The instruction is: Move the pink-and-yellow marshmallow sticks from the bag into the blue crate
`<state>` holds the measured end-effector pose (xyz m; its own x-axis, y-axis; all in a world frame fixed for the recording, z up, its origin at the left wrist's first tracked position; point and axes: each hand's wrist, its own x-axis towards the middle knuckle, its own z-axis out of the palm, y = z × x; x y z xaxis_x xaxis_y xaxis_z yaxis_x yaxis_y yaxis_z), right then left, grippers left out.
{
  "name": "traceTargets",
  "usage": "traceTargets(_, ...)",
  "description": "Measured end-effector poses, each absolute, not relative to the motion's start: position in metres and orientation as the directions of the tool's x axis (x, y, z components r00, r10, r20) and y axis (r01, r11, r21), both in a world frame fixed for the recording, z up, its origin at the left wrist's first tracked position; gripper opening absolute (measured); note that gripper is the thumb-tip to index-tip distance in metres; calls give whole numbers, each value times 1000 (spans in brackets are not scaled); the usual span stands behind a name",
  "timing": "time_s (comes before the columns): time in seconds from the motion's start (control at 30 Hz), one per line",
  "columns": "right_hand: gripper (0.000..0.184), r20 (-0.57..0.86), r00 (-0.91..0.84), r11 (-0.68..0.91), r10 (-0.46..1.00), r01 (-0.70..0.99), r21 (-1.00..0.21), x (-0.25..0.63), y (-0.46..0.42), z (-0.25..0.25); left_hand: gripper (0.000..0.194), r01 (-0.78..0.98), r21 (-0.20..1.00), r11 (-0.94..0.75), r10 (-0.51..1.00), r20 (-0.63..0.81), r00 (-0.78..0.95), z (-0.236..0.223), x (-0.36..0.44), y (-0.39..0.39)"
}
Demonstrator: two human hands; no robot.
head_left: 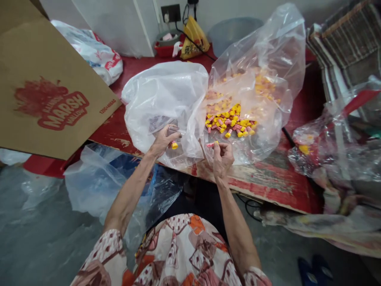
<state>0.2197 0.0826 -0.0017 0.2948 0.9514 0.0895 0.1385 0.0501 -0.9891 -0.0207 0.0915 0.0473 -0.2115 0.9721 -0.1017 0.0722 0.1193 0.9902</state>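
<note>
My right hand (223, 157) pinches a small pink candy piece with a yellow end (210, 144), just in front of the right clear bag (268, 147). A loose pile of the same pink-and-yellow pieces (235, 121) lies in that bag, partly behind its cloudy plastic. At the mouth of the left plastic bag (160, 79) is my left hand (163, 141), its fingers curled toward the right. Another yellow-ended piece (174, 145) sticks out below its thumb and appears held there. What lies deeper inside the left bag is blurred by the plastic.
A cardboard carton (44, 131) with red print leans at the left. Behind the bags are a yellow bag (193, 37) and a pale basin (232, 33). Crumpled clear wrapping (330, 147) lies right. The worn red table edge (268, 178) runs before me; plastic sheeting (86, 186) hangs below.
</note>
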Motion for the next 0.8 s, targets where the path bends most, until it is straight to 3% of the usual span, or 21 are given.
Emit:
traceTargets(0.13,46,2,297,56,955,-174,-983,188,71,8,57,-112,982,154,987,-159,-34,50,27,75)
traceTargets(0.27,46,-73,260,-10,963,-234,-972,187,64,-1,58,-33,985,171,985,-169,40,38,56,71)
traceTargets(0.33,46,-39,178,-21,983,-103,-994,207,62,-10,52,157,980,122,990,-131,44,31,61,71)
traceTargets(0.4,45,26,97,13,995,131,-991,237,61,-18,38,399,917,25,994,-66,90,24,66,73)
traceTargets(0.53,39,161,143,71,977,491,-868,290,77,-26,10,740,655,-152,976,-20,219,8,80,82)
traceTargets(0.67,35,241,139,106,960,618,-779,300,126,-21,7,825,527,-206,956,-71,284,8,86,93)
traceTargets(0.8,39,86,25,37,996,762,-647,276,173,-19,12,805,560,-197,955,-78,287,20,84,91)
